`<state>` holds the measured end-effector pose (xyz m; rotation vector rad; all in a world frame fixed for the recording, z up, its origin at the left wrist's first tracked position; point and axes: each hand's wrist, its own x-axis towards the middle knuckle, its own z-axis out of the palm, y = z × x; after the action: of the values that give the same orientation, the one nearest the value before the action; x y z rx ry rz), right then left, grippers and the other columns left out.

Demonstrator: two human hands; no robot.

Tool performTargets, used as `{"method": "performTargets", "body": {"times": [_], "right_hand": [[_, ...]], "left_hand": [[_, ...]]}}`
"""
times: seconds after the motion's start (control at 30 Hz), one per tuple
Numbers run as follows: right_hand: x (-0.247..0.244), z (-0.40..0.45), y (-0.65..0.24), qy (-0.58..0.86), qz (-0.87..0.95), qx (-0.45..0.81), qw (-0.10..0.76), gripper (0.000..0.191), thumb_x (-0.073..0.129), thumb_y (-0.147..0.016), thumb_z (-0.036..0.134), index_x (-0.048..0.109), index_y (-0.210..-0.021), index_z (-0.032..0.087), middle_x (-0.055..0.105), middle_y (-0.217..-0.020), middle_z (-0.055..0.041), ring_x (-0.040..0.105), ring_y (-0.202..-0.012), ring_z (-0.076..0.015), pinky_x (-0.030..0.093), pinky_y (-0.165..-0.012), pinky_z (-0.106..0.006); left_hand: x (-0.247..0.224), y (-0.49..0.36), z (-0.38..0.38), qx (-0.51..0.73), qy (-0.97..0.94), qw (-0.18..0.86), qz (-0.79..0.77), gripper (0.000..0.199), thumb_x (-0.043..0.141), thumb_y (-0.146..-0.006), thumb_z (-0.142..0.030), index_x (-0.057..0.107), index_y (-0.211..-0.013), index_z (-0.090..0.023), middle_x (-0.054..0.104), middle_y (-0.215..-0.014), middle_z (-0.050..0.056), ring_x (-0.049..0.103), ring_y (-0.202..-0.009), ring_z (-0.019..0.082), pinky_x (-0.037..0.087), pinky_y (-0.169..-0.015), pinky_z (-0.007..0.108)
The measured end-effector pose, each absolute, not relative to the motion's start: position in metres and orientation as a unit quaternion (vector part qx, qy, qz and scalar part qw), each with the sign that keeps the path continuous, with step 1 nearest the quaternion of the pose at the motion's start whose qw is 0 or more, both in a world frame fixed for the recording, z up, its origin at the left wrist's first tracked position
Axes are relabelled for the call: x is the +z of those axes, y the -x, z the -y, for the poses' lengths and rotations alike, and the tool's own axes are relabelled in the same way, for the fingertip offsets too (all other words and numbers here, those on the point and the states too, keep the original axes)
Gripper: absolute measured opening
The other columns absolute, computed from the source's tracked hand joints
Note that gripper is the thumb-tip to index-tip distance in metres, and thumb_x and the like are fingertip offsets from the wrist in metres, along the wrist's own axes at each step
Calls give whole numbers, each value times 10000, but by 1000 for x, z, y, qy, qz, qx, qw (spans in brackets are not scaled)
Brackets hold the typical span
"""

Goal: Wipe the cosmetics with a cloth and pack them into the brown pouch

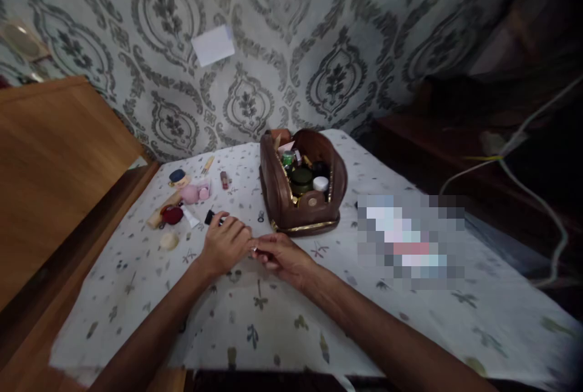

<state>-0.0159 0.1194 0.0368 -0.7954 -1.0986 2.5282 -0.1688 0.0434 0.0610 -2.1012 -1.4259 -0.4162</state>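
In the head view my left hand (226, 244) is closed around a small black-capped item (210, 217), whose dark end sticks out at the upper left. My right hand (283, 256) meets it at the fingertips, its thumb and fingers pinched on something small and shiny (254, 249) that I cannot make out. Just behind my hands stands an open brown bag (303, 220) holding a dark green jar (301, 180), a white-lidded jar (320, 184) and other small containers. A white tube (190, 217) lies to the left of my left hand.
Left on the patterned cloth (259, 319) are a dark red round item (172, 214), a pink item (190, 194), a cream round item (169, 241) and a small reddish tube (224, 180). A pixelated object (405, 237) lies right. Wooden furniture (59, 167) borders the left side.
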Motion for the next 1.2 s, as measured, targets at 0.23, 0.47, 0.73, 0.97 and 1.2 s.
{"method": "performTargets", "body": {"times": [0.23,0.47,0.73,0.97,1.2], "right_hand": [[55,-115,10,198,364,894,172,419,852,-480,428,653,-659,105,559,-573,9,369,-477,-33,129,-428,-199],[61,-111,12,226,533,749,322,170,681,-667,315,642,-692,151,512,-570,45,447,-533,-87,335,-530,-220],[90,-127,-1,216,546,693,419,56,596,-706,198,622,-668,165,557,-617,29,496,-583,-105,383,-564,-213],[127,-162,-52,241,707,575,333,138,696,-714,274,676,-796,165,560,-630,21,505,-582,-112,374,-547,-225],[158,-192,-71,189,678,629,331,328,631,-814,479,558,-749,165,480,-638,34,458,-544,-80,391,-472,-183]], "left_hand": [[105,195,-65,-485,532,159,675,218,489,-908,-356,622,-850,-193,623,-762,18,572,-722,170,427,-683,274],[125,137,-98,-802,143,-231,532,258,566,-855,-418,574,-786,-169,598,-646,-24,553,-517,98,466,-494,195],[107,90,-90,-705,286,-239,604,376,617,-782,-559,653,-860,-192,643,-751,23,650,-787,183,536,-703,262],[93,88,-74,-632,357,-148,671,468,704,-711,-563,675,-970,-174,693,-792,41,654,-838,240,527,-728,282],[94,83,-74,-595,433,-107,668,473,650,-743,-620,674,-926,-185,694,-866,56,625,-730,187,514,-706,269]]}}
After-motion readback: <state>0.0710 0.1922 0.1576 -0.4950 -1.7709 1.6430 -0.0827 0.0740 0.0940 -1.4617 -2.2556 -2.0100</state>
